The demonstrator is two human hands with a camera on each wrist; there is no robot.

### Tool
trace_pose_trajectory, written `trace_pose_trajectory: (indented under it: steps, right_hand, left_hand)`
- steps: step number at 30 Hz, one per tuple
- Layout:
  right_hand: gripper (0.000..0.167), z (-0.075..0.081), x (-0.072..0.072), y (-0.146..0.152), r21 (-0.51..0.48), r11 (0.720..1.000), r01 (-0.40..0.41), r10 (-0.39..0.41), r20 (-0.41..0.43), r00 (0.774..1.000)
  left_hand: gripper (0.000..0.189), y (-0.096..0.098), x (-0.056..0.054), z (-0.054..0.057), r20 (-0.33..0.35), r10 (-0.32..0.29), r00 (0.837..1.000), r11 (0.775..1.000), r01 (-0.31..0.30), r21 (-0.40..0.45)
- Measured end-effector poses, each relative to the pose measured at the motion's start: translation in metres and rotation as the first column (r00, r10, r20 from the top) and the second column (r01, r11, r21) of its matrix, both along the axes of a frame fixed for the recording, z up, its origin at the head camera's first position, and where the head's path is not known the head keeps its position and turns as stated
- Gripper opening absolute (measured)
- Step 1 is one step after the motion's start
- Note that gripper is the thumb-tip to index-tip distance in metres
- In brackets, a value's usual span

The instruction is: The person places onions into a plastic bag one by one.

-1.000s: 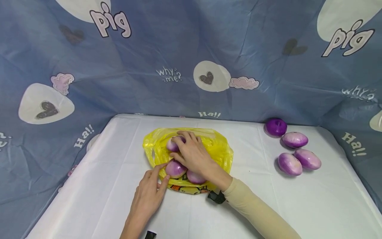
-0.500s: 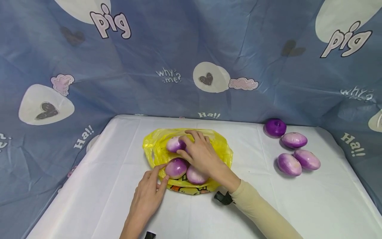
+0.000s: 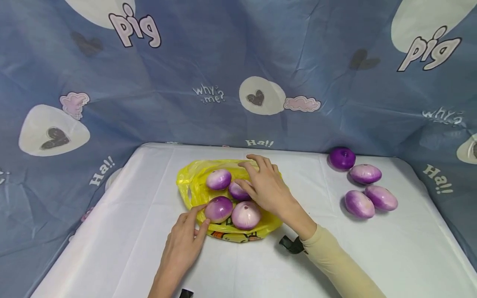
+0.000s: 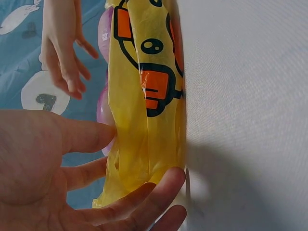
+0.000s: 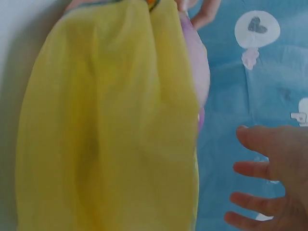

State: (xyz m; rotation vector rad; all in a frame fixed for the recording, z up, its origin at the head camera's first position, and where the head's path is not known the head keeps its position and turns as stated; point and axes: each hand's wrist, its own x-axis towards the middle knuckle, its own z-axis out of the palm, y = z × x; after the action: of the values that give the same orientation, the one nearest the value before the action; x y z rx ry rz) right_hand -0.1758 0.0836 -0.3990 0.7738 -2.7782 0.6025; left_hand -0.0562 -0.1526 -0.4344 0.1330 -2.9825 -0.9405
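Observation:
A yellow plastic bag point(image 3: 199, 166) lies spread open on the table, with several purple onions inside. A darker onion point(image 3: 218, 209) sits front left, beside a paler onion point(image 3: 246, 215); another onion point(image 3: 218, 179) is behind them. My right thumb partly covers an onion point(image 3: 235, 191) at the middle right. My left hand point(image 3: 183, 239) rests at the bag's front left corner; its thumb touches the rim and its spread fingers lie along the side in the left wrist view. My right hand point(image 3: 269, 188) hovers over the bag's right side, holding nothing, fingers apart and loosely bent.
To the right, a dark purple onion point(image 3: 342, 158) lies at the back, with a paler onion point(image 3: 365, 174) near it and two more, an onion point(image 3: 359, 204) and its neighbour onion point(image 3: 381, 198), in front. A blue printed cloth point(image 3: 167, 91) rises behind the white table point(image 3: 298, 265).
My right hand has drawn back to the right from the rear left onion, its fingers opening away from the onions and uncovering more of them. My left hand has stayed at the bag's corner.

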Motion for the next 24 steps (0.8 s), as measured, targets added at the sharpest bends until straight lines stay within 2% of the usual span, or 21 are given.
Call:
trace_pose_trajectory:
  steps: [9,24]
  right_hand:
    - [0.046,0.002,-0.005,0.03,-0.024,0.997,0.073,-0.074,-0.034,0.997]
    - [0.056,-0.001,-0.013,0.069,-0.038,0.984,0.176,-0.176,0.003,0.984]
  left_hand:
    - [0.042,-0.002,0.0,-0.001,0.007,0.003,1.0,1.0,-0.003,0.0]
    - [0.043,0.001,-0.001,0.0,0.015,0.004,1.0,1.0,-0.004,-0.001]
